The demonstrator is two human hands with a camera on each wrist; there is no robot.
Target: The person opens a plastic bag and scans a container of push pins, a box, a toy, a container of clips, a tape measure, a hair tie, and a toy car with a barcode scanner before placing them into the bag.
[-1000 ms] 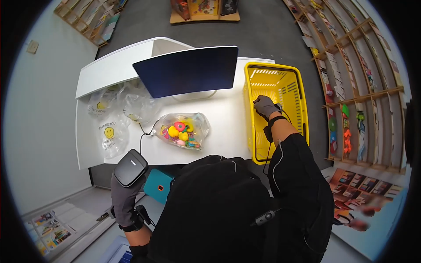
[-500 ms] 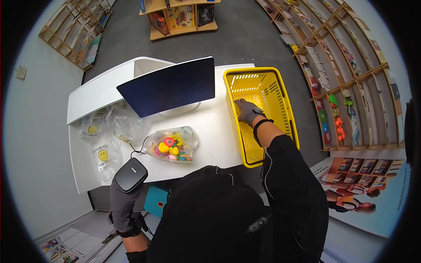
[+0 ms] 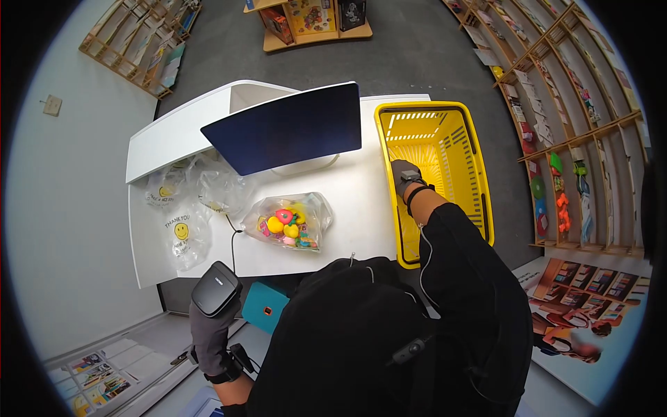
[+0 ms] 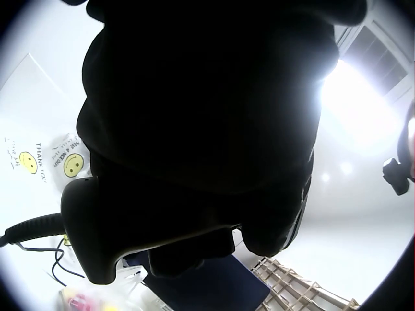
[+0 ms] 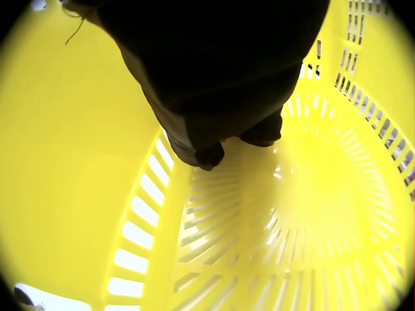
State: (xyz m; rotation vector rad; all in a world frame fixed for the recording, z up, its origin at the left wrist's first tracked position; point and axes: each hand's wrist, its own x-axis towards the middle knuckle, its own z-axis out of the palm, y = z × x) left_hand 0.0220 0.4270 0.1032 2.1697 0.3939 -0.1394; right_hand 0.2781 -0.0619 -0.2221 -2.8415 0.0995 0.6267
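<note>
Low at the left of the head view, my gloved left hand [image 3: 214, 335] grips a black handheld device [image 3: 216, 289] with a cable; the left wrist view shows it as a dark outline [image 4: 91, 227]. Inside the yellow basket [image 3: 482, 233], near its left wall, is my gloved right hand [image 3: 407, 178]. The right wrist view has its dark fingers [image 5: 211, 155] pointing down above the slatted floor, with no object visible at them. A clear plastic bag [image 3: 317, 215] of colorful toy-like pieces [image 3: 284, 224] lies on the white counter [image 3: 361, 233], between the hands.
A monitor [image 3: 288, 128] stands behind the filled bag. Clear smiley-face bags [image 3: 182, 229] lie at the counter's left, by its raised panel. A teal box [image 3: 265, 307] is beside my left hand, below the counter edge. Shelves [image 3: 590, 132] line the right.
Within the basket, my right hand has moved toward the left wall and down. My left hand still holds the black device. The head view has shifted; the filled bag stays on the counter.
</note>
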